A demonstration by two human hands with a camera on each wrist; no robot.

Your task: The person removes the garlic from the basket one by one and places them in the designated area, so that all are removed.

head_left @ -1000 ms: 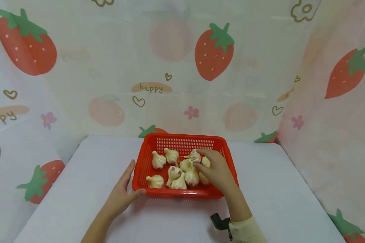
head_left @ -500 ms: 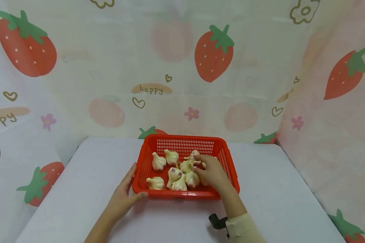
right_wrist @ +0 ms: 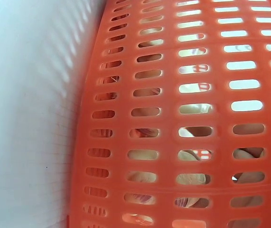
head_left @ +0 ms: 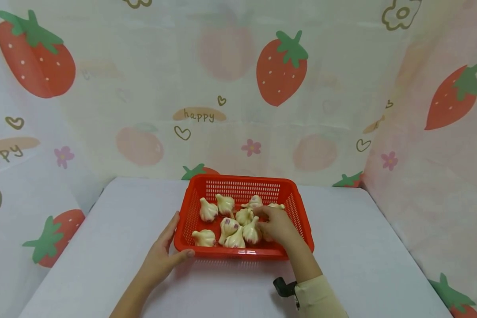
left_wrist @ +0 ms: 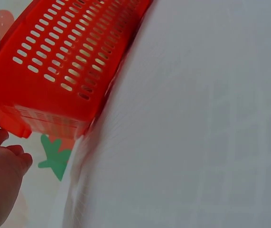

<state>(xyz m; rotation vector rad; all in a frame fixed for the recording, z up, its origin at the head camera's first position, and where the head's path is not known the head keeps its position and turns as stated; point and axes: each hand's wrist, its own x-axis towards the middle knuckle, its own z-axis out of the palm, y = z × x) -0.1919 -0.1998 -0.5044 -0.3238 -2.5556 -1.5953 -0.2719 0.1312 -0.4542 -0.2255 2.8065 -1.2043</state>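
Note:
A red plastic basket (head_left: 244, 253) with slotted walls stands on the white table and holds several garlic bulbs (head_left: 209, 210). My left hand (head_left: 158, 256) holds its near left corner, the thumb on the front rim and the fingers along the left side. In the left wrist view, fingers (left_wrist: 16, 154) bend below the rim at that corner. Inside the basket, my right hand (head_left: 277, 224) reaches down among the bulbs on the right, beside an upright garlic bulb (head_left: 251, 232). Its palm and some fingers are hidden, and whether it grips a bulb does not show. The right wrist view is mostly basket wall (right_wrist: 173, 142).
The basket sits near the back of the white-covered table (head_left: 343, 247), close to a printed cloth wall (head_left: 238, 150). Cloth walls also rise left and right. A black wrist device (head_left: 285, 287) sticks out beside the right sleeve (head_left: 319, 298).
My right hand has lowered and its fingers have drawn in among the bulbs, uncovering one behind it. The left hand has slid slightly right along the corner; the basket has hardly moved.

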